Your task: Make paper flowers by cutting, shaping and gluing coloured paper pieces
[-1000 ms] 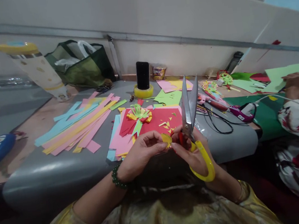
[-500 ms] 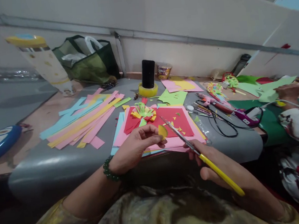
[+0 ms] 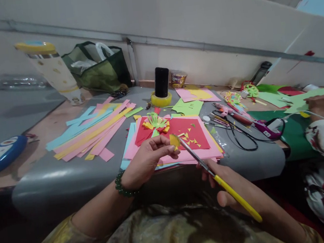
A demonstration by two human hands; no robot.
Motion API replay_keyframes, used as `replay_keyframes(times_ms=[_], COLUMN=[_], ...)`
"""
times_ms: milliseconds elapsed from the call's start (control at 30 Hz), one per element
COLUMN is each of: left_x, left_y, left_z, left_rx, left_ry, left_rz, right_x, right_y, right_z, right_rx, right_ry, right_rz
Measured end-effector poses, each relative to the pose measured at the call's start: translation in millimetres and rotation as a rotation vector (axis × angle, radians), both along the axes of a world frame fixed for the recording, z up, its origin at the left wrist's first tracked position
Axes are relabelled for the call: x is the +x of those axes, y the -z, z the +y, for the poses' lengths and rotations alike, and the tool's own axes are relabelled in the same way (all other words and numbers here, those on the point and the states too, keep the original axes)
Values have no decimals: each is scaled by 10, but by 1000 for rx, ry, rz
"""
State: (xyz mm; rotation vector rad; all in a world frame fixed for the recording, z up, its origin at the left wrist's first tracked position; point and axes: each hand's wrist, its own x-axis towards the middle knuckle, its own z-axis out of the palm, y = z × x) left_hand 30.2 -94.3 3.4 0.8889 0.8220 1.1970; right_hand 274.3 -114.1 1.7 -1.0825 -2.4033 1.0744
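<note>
My left hand [image 3: 151, 159] pinches a small yellow paper piece [image 3: 174, 141] between thumb and fingers. In my right hand [image 3: 223, 180] are yellow-handled scissors [image 3: 236, 197]; their blades point up and left, with the tips at the right edge of the yellow piece. Beyond my hands lies a stack of coloured paper with a red sheet [image 3: 202, 128] on top, scattered with small yellow scraps [image 3: 195, 141]. A green, yellow and red paper flower [image 3: 156, 123] rests on the left part of the stack.
Paper strips [image 3: 96, 127] lie left of the stack. Behind it, a phone [image 3: 161, 82] leans upright at a yellow tape roll [image 3: 161, 99]. Pens and a cable [image 3: 240, 144] lie to the right. Another person's hand [image 3: 321, 104] is at far right.
The scissors have moved slightly left and their tips now meet the yellow piece, which has turned a little in my left hand. The view has shifted slightly.
</note>
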Motion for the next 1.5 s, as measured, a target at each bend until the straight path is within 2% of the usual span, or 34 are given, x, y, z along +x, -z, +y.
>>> replay_keyframes(times_ms=[367, 800, 1233, 1500], left_x=[78, 55, 122, 142], left_y=[-22, -17, 28, 5], left_z=[-1, 0, -37, -54], left_rx=[-50, -16, -56, -35], left_ry=[39, 59, -41, -38], left_rz=[10, 32, -15, -47], right_x=[-64, -44, -109, -96], right_y=[2, 37, 93, 154], right_z=[-8, -4, -20, -9], right_rx=[-60, -81, -156, -238], right_ry=[-14, -19, 10, 25], right_rz=[0, 16, 68, 107])
